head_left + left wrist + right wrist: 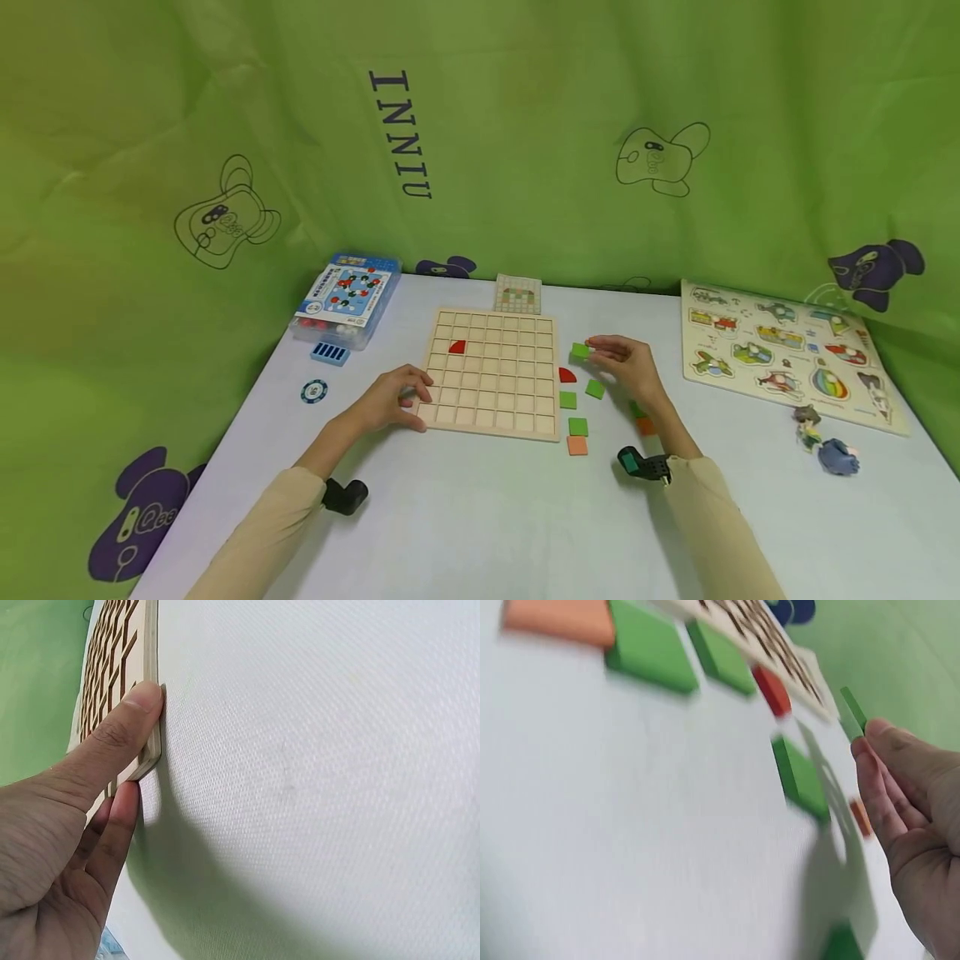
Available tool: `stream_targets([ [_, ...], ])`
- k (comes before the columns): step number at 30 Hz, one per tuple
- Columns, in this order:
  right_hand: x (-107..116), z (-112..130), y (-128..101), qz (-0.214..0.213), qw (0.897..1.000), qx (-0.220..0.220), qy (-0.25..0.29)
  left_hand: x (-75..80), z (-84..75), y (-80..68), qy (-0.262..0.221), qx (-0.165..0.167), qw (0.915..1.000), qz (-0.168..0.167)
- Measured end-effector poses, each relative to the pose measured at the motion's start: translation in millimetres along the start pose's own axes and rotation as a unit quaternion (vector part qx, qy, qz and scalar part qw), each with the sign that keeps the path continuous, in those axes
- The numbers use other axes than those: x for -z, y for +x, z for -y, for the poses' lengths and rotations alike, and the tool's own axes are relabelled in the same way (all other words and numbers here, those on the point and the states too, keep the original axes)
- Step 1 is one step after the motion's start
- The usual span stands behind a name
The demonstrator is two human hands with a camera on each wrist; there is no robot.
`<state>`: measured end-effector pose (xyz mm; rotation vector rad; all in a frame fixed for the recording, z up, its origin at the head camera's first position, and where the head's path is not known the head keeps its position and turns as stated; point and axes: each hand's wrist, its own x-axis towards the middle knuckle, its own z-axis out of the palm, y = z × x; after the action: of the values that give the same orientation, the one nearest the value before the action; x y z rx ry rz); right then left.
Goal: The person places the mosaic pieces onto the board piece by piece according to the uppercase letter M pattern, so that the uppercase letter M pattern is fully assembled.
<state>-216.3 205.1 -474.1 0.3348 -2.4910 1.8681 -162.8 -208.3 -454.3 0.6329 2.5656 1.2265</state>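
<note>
A wooden grid board [495,372] lies on the table with one red quarter-circle tile [457,347] in its upper left part. My left hand [392,400] holds the board's near left corner; in the left wrist view the thumb is on the front edge and the fingers are at the side. Right of the board, my right hand [628,365] pinches a green square tile [580,352] between thumb and fingertips, raised over the table. Beneath and near it lie another red quarter-circle tile [567,375], several green tiles [595,388] and an orange tile [577,446].
A pattern card [518,293] lies behind the board. At left are a boxed set [348,296], a blue slotted piece [330,353] and a round chip [314,391]. At right lie a picture puzzle board [795,354], a small figurine [807,427] and a blue-grey figure [837,457].
</note>
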Motion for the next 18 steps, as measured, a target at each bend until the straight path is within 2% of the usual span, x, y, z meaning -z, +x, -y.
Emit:
stream_targets([
  [4, -19.8, 8.2, 12.1, 0.011, 1.0, 0.006, 0.008, -0.7, -1.1, 1.8, 0.005, 0.021, 0.9998, 0.005],
  [9, -45.8, 19.8, 25.1, 0.025, 0.999, 0.025, 0.01, -1.0, -1.3, 3.5, 0.009, 0.022, 0.9997, 0.003],
  [14, -73.0, 27.3, 33.3, 0.036, 0.999, 0.024, 0.015, -0.7, -1.4, 2.6, 0.007, 0.023, 0.9997, 0.005],
  [18, -94.5, 28.2, 38.4, 0.035, 0.999, 0.029, -0.007, -0.9, -0.7, 1.7, 0.006, 0.022, 0.9997, 0.006],
])
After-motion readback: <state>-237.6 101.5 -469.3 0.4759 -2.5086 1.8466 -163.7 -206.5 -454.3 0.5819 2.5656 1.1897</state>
